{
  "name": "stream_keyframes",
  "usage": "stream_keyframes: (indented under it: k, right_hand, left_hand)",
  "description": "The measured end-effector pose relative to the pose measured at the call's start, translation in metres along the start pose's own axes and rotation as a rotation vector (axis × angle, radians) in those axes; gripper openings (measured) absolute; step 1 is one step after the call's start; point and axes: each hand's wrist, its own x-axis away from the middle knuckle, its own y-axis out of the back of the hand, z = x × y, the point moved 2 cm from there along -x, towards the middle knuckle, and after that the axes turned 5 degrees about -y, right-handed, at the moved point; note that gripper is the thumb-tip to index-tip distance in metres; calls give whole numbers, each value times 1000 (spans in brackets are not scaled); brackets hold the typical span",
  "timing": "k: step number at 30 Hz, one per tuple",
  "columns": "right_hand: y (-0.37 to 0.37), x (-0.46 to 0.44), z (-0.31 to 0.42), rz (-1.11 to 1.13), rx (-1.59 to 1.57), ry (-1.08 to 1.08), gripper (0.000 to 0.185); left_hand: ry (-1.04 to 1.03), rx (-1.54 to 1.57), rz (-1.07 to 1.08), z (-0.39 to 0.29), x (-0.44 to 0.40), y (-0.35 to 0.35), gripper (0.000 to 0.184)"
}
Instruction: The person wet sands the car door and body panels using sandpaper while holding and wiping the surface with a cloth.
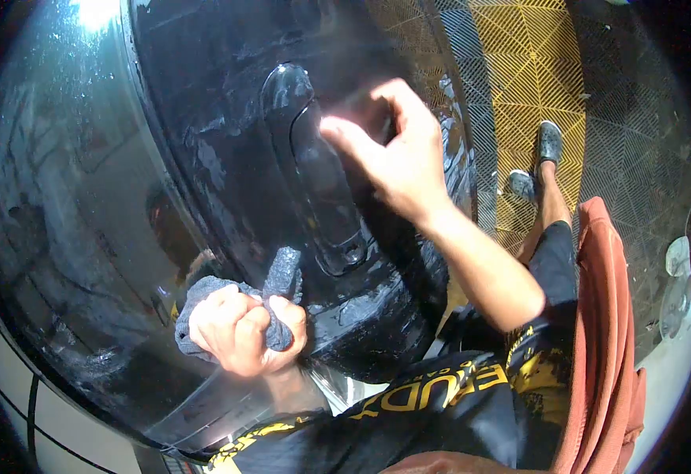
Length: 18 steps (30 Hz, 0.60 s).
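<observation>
A dark, glossy car panel (pixel 227 182) with a wet or smeared surface fills the middle of the head view. My left hand (pixel 243 328) is closed around a bunched grey cloth (pixel 195 304), low on the panel beside the glass. A dark, glistening piece (pixel 284 268) sticks up from that same grip. Above the long recessed door handle (pixel 322 182), my right hand (pixel 393 150) is raised with thumb and fingers apart, holding nothing. Motion blurs its fingertips slightly.
A large window (pixel 61 205) curves along the left. Yellow and dark grey grid flooring (pixel 535 71) lies at the upper right. Another person's leg and dark shoe (pixel 549 142) show there. An orange-brown cloth (pixel 602 340) hangs at my right side.
</observation>
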Motion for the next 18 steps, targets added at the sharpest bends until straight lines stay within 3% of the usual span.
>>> stream_keyframes:
  k: [5, 9, 14, 16, 18]
  right_hand:
    - [-9, -27, 6, -5, -70, 101, 39]
    - [2, 8, 25, 27, 58, 151, 37]
    - [-9, -17, 26, -3, -21, 223, 37]
    - [-3, 0, 30, -35, 147, 331, 36]
    - [1, 16, 30, 36, 97, 291, 37]
  left_hand:
    - [13, -2, -26, -1, 1, -2, 21]
    - [26, 16, -18, -1, -2, 0, 21]
    - [20, 14, -17, -1, -3, 0, 21]
    - [16, 22, -17, -1, -4, -1, 21]
    - [29, 20, -24, -1, -5, -2, 21]
